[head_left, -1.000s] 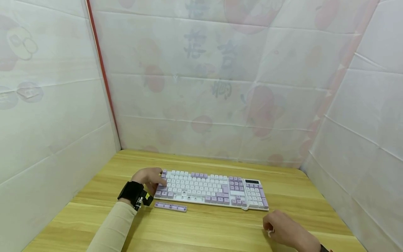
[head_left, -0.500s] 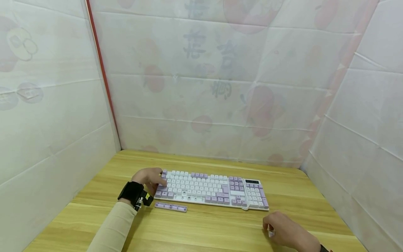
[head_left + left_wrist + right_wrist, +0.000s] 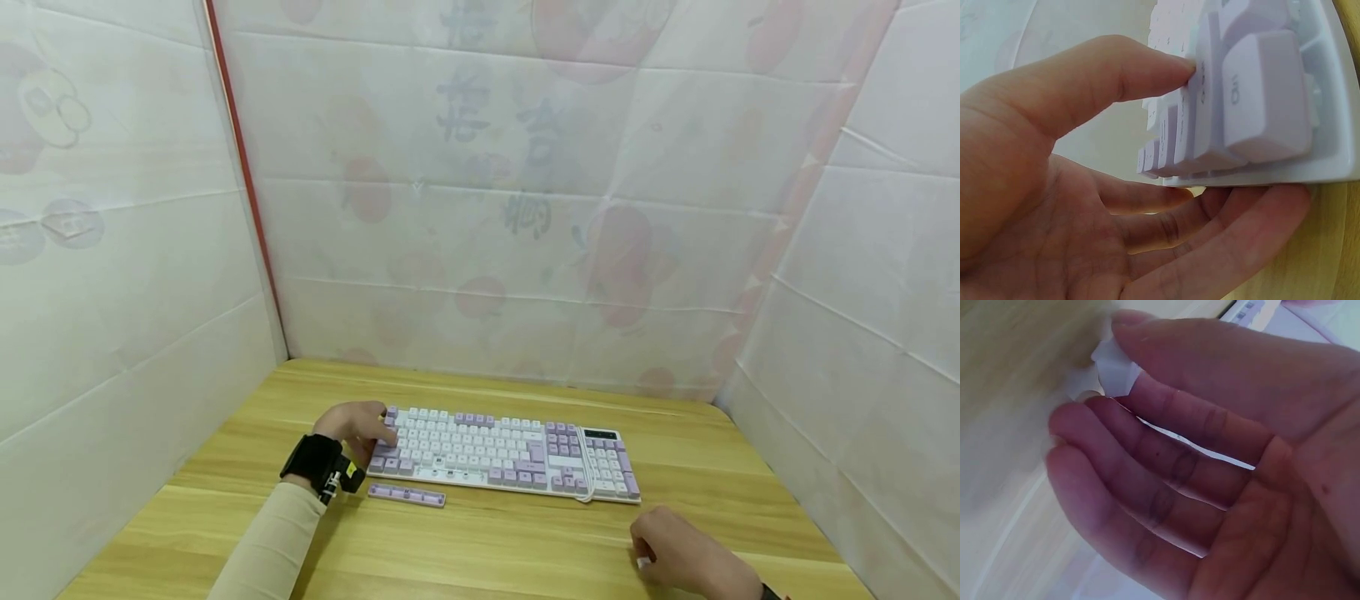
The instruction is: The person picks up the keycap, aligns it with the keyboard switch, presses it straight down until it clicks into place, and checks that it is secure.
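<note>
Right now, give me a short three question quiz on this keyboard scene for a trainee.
1. True or false: the left hand holds the keyboard at its left end.
2. What lies on the table in front of the keyboard's left part? A) long purple keycap B) mouse C) screwdriver
3. Fill in: the right hand pinches a small ____ piece.

Key: 1 true; 2 A; 3 white.

Wooden table (image 3: 480, 550): keyboard (image 3: 502, 454), loose spacebar (image 3: 406, 493).
</note>
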Available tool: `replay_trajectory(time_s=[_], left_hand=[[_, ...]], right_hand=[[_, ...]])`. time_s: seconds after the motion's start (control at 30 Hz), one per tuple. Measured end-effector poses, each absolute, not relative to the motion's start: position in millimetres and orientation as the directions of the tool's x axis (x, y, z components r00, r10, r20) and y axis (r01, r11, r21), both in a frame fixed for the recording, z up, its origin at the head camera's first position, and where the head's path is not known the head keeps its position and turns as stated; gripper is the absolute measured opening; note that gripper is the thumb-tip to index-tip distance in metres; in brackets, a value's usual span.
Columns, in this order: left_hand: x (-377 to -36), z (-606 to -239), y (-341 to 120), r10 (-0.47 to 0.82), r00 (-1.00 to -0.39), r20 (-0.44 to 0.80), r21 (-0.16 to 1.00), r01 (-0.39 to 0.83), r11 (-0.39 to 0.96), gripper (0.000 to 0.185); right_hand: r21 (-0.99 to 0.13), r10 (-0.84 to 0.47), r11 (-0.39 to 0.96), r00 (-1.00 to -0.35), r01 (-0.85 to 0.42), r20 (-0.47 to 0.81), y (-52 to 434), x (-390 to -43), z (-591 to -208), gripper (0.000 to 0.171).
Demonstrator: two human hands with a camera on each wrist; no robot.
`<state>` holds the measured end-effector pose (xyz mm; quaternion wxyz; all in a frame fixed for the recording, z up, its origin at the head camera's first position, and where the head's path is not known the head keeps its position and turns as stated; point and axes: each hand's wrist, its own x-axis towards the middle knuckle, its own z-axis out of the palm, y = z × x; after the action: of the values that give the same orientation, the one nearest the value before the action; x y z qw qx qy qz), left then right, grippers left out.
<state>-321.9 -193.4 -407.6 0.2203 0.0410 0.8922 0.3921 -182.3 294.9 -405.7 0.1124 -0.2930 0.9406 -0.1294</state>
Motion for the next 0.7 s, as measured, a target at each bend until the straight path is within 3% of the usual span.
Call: replay_trajectory(time_s=[0.33,0.7], left_hand=[[-323.2,-409.0,-194.1,0.232,-0.901,-0.366,0.713,-0.111,0.692,0.062],[-323.5,-409.7,-193.5,0.239,-0.898,-0.369,0.719,-0.113,0.686,0.054]], right_hand=[[-0.304,-0.584,0.786,-0.807,-0.538,-0.083,290.2,-182.4,-406.3,0.016],[-0.315,-0.576,0.793,-0.810,-0.521,-0.109,285.7,-181.3,-408.1,0.008]])
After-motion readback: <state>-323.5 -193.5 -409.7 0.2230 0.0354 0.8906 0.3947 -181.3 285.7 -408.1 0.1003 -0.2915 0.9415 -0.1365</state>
